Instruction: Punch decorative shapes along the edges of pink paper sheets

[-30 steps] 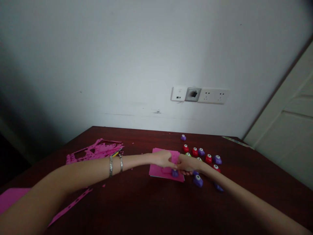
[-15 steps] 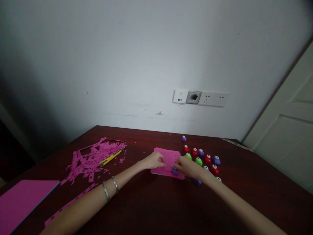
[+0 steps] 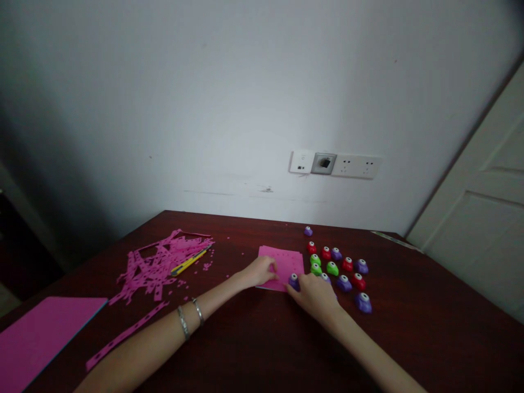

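A stack of pink paper (image 3: pixel 286 262) with small punched holes lies at the middle of the table. Resting on its left part, my left hand (image 3: pixel 258 271) has curled fingers, with thumb and index at the paper. At the stack's lower right corner is a purple craft punch (image 3: pixel 293 280) with a round white-and-black button on top. My right hand (image 3: pixel 317 295) grips this punch between thumb and index finger; its other fingers are partly hidden. Just beyond the right hand stand more punches, among them a green punch (image 3: pixel 332 268) and a purple punch (image 3: pixel 344 283).
Left of the hands lie a heap of pink paper scraps (image 3: pixel 151 270), a yellow utility knife (image 3: pixel 189 262) and a pink punched strip (image 3: pixel 125 337). A large pink sheet (image 3: pixel 49 333) is at the near left. Behind the table, the wall (image 3: pixel 229 136) carries sockets (image 3: pixel 355 166).
My right hand has lowered and turned, its fingers now beside the purple punch, whose button shows upward. My left hand stays on the paper stack. The view has shifted slightly.
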`<control>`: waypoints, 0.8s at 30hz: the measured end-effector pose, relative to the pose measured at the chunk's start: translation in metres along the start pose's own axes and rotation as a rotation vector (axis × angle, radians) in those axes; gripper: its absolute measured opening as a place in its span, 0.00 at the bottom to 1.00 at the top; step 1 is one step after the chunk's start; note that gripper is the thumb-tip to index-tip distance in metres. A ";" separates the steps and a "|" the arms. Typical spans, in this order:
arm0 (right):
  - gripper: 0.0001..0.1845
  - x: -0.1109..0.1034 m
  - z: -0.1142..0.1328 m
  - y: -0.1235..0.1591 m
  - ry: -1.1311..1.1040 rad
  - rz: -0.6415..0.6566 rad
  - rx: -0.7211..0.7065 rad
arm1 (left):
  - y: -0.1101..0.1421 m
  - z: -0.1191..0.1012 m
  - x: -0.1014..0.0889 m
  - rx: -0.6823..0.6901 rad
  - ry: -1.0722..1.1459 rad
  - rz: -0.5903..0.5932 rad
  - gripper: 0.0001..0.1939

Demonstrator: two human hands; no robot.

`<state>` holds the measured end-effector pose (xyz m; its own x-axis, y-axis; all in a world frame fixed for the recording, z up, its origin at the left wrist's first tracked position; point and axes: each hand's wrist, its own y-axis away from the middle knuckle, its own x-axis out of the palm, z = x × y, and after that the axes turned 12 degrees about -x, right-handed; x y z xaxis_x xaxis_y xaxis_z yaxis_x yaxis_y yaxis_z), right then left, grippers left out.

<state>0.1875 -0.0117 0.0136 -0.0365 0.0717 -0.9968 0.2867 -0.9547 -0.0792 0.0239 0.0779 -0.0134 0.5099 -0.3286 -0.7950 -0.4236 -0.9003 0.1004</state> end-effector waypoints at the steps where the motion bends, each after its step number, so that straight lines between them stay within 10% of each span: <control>1: 0.23 0.001 0.001 0.001 -0.007 0.001 0.007 | 0.000 0.000 0.001 0.003 -0.001 -0.006 0.09; 17: 0.19 -0.011 0.003 0.012 -0.167 0.022 0.016 | 0.005 -0.001 0.002 -0.043 0.029 -0.031 0.12; 24: 0.24 -0.028 -0.079 0.036 -0.265 -0.058 0.148 | 0.008 -0.003 0.000 -0.048 0.060 -0.007 0.12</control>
<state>0.2748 -0.0255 0.0374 -0.3027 0.0686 -0.9506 0.1345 -0.9843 -0.1139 0.0228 0.0695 -0.0108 0.5573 -0.3373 -0.7587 -0.3844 -0.9148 0.1243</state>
